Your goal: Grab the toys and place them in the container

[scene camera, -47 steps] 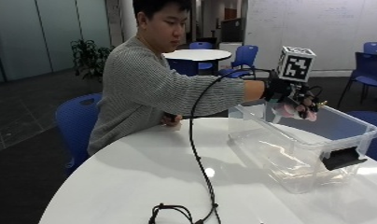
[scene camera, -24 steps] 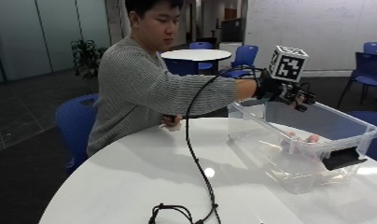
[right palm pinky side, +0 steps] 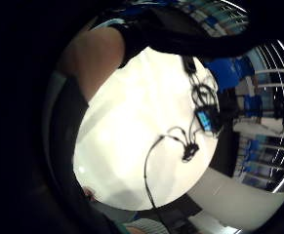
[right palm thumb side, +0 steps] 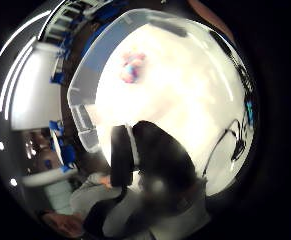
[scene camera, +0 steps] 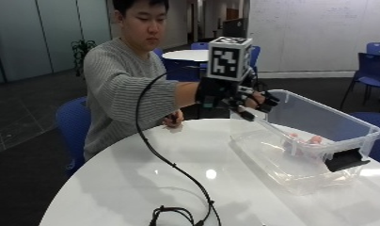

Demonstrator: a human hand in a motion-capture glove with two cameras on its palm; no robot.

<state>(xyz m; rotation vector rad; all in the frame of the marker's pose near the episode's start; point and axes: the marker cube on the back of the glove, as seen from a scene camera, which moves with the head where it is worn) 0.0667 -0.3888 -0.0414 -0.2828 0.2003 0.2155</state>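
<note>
In the outside view my gloved right hand [scene camera: 254, 100] hovers above the end of the clear plastic container [scene camera: 331, 114] nearest the person. Its fingers hang relaxed and hold nothing. A pink and blue toy [scene camera: 301, 141] lies on the container's floor, towards its far end. The thumb side palm view looks down into the container [right palm thumb side: 81, 85] with the toy [right palm thumb side: 131, 68] inside it, apart from the hand. The little finger side palm view shows only the white table [right palm pinky side: 131, 141] and cables.
The container stands on the right of the round white table [scene camera: 133, 179]. A black cable [scene camera: 176, 214] runs from the glove across the table to its front edge. The person's bare left hand [scene camera: 173, 119] rests at the table's far edge. Blue chairs stand behind.
The hand held the toy over the container a second ago; the toy has dropped inside, and the hand has drawn back towards the person, holding nothing.
</note>
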